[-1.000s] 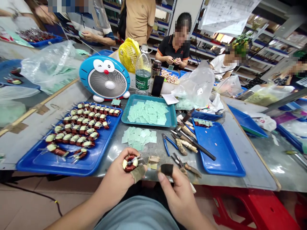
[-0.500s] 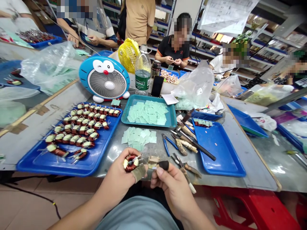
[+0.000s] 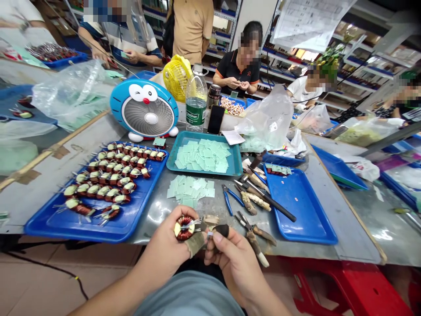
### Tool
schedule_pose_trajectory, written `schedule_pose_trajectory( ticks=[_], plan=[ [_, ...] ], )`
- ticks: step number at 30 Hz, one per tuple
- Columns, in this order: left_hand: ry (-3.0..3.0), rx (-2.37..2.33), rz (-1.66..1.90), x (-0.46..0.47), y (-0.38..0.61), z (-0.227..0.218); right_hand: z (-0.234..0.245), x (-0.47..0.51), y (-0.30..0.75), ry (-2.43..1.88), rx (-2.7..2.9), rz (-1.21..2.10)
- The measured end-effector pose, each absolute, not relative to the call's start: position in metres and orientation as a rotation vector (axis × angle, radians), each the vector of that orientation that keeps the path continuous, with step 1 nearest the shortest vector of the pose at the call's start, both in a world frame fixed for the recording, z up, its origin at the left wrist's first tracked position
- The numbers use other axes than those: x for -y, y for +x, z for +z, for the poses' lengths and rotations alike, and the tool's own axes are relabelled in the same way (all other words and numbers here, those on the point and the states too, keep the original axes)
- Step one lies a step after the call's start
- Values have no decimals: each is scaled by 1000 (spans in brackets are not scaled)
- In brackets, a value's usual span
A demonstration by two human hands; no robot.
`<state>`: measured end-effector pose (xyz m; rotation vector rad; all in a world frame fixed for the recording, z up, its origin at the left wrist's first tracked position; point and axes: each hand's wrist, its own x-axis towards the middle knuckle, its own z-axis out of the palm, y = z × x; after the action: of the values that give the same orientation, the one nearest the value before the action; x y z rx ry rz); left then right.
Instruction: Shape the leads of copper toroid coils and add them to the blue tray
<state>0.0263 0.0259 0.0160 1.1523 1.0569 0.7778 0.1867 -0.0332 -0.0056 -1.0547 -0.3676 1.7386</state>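
Observation:
My left hand [image 3: 174, 239] is closed around a toroidal coil [image 3: 184, 227] wound with copper-coloured wire. The coil's metal leads point right, towards my right hand [image 3: 226, 245]. A small pale piece [image 3: 210, 234], too small to name, is pinched between my right thumb and a finger in a black cover. A worn tape-like wrap covers my left thumb. Just beyond the hands, thin light-green square boards [image 3: 190, 189] lie loose on the metal table [image 3: 154, 215]. Behind my fingers a small tan block [image 3: 211, 219] is partly hidden.
Several rows of similar coils fill the blue tray [image 3: 79, 235] at left. More boards lie in a teal tray [image 3: 171, 166]. Pliers [image 3: 251, 228] and other tools lie at right beside another blue tray [image 3: 305, 206]. A cartoon fan [image 3: 144, 109] and water bottle [image 3: 196, 103] stand behind; co-workers sit opposite.
The coil in my left hand has turned and shifted slightly right, so its leads now point at my right hand. My right hand has come slightly left, closing the gap between them.

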Motion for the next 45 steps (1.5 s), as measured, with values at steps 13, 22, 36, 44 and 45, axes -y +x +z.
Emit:
schedule_pose_trajectory(
  ticks=[13,22,36,44,45],
  plan=[
    [1621,-1224,602,-25,19,23,-36,39,211,-1506,868,1277],
    [1595,-1252,432,-31,20,30,-61,26,261,-1965,1201,629],
    [1515,-1271,447,-32,20,29,-77,26,261,-1971,1420,479],
    [1474,-1232,616,-35,2,26,-87,10,260,-1862,1647,363],
    [1466,-1244,644,-34,-2,24,-86,2,264,-1852,1670,331]
  ],
)
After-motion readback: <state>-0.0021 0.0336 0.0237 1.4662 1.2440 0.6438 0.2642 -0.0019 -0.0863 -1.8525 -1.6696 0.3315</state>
